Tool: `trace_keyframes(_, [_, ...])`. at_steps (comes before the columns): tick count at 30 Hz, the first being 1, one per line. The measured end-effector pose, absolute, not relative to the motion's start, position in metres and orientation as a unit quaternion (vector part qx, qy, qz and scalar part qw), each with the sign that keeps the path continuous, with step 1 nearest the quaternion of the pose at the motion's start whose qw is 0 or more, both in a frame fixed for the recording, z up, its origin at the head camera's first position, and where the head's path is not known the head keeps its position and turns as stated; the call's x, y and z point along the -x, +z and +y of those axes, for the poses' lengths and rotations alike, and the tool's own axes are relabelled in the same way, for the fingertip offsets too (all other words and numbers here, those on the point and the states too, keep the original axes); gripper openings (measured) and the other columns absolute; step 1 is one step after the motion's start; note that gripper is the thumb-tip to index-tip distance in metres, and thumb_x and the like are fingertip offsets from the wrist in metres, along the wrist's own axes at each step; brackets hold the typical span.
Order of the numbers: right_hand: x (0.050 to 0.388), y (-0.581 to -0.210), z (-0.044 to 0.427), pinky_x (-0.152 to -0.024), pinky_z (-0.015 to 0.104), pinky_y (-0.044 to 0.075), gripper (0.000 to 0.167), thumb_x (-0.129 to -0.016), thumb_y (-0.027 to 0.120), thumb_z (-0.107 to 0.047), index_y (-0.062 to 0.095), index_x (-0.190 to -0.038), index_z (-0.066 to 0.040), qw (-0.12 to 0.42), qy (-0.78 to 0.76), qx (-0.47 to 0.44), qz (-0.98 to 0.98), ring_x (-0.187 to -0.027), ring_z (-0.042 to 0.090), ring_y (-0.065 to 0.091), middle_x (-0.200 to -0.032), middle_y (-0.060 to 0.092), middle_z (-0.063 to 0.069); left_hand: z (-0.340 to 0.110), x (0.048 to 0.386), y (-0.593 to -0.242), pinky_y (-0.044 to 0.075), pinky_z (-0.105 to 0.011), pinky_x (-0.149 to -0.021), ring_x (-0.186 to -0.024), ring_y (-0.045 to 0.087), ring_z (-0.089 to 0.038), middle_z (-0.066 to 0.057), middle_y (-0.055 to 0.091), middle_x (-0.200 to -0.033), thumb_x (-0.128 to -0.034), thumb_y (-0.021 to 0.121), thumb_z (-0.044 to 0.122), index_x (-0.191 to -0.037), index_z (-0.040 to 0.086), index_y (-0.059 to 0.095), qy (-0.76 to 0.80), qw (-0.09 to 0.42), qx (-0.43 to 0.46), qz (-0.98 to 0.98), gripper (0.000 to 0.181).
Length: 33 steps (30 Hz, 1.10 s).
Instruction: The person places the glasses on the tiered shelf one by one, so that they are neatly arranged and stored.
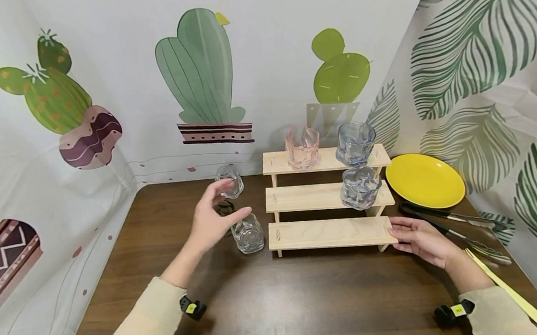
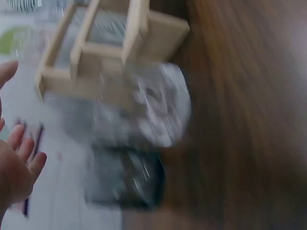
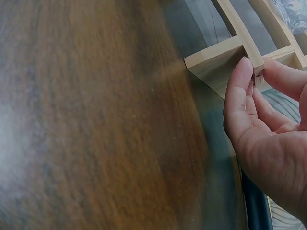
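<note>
A wooden three-step rack [image 1: 330,233] stands on the table. My right hand [image 1: 423,242] pinches the right end of its lowest shelf; in the right wrist view the thumb and fingers of that hand [image 3: 268,124] are on the board's edge. Left of the rack, my left hand [image 1: 208,219] hovers with thumb and fingers spread apart, holding nothing. Nearest to it are a clear glass [image 1: 248,235], another clear glass [image 1: 233,183] behind, and a dark glass [image 1: 224,209], partly hidden by the hand. The left wrist view is blurred, with the dark glass [image 2: 124,177] low in it.
A pink glass [image 1: 303,149] and a blue glass [image 1: 355,145] stand on the top shelf, another bluish glass [image 1: 360,189] on the middle one. To the right lie a yellow plate [image 1: 426,180], black-handled tongs [image 1: 473,243] and a pale yellow utensil [image 1: 505,285].
</note>
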State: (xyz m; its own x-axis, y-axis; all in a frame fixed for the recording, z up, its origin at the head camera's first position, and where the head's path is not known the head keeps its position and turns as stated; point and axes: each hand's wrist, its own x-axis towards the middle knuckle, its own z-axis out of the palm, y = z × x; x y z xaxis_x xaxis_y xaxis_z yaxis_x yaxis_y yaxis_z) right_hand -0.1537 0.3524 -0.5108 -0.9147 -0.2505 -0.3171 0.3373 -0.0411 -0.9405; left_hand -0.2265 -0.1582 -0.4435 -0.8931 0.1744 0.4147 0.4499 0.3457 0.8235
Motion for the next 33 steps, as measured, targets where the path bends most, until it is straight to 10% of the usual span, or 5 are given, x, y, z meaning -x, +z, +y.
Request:
trace_keyframes(22, [0.154, -0.513, 0.354, -0.085, 0.032, 0.06, 0.057, -0.105, 0.059, -0.005, 0.03, -0.15, 0.014, 0.208, -0.722, -0.033, 0.659, -0.1, 0.016, 0.068, -0.116, 0.068, 0.0, -0.231, 0.251, -0.512, 0.024, -0.058, -0.121, -0.145, 0.04, -0.036, -0.024, 0.047, -0.154, -0.0721, 0.088, -0.012, -0.156, 0.005, 0.038, -0.561, -0.004, 0.206, -0.802, 0.099])
trace_keyframes(33, [0.153, -0.513, 0.353, -0.085, 0.033, 0.06, 0.055, -0.105, 0.059, -0.005, 0.032, -0.149, 0.013, 0.207, -0.724, -0.031, 0.657, -0.101, 0.016, 0.068, -0.116, 0.068, 0.0, -0.233, 0.256, -0.516, 0.026, -0.052, -0.121, -0.141, 0.044, -0.037, -0.019, 0.054, -0.147, -0.0775, 0.09, -0.001, -0.153, 0.0, 0.042, -0.537, -0.026, 0.189, -0.821, 0.09])
